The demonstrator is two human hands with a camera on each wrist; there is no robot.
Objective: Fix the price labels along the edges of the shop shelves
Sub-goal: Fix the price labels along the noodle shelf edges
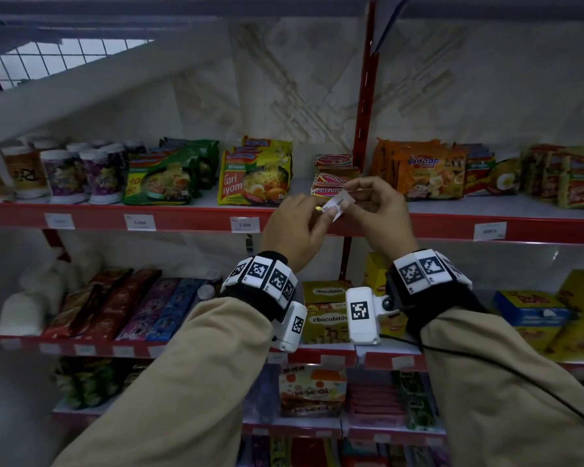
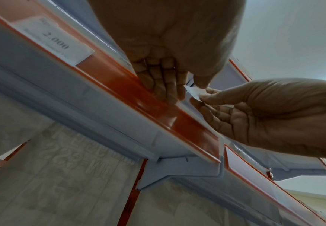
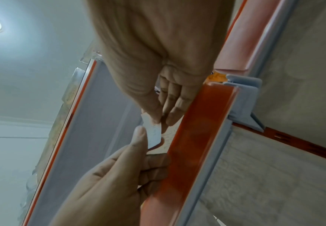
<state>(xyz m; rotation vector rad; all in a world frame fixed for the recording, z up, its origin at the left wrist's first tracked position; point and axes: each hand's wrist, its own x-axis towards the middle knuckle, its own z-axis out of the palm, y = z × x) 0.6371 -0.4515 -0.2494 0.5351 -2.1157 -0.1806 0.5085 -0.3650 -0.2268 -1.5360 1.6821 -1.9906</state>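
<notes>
A small white price label (image 1: 335, 205) is held just in front of the red shelf edge strip (image 1: 189, 214), tilted, below the Montana boxes (image 1: 333, 181). My left hand (image 1: 317, 215) pinches its lower left end, thumb on the paper. My right hand (image 1: 348, 194) pinches its upper right end between thumb and forefinger. In the left wrist view the label (image 2: 194, 92) sits between my left thumb and the right hand's fingertips (image 2: 204, 96), beside the strip (image 2: 158, 111). In the right wrist view the label (image 3: 154, 134) hangs next to the strip (image 3: 197, 137).
Other price labels (image 1: 244, 225) (image 1: 140, 222) (image 1: 490, 230) sit in the strip; one reads 2.000 (image 2: 55, 44). Noodle packs (image 1: 255, 173), cups (image 1: 64, 176) and more packs (image 1: 429, 171) fill the shelf. A red upright post (image 1: 363, 96) stands behind my hands. Lower shelves hold boxes (image 1: 326, 315).
</notes>
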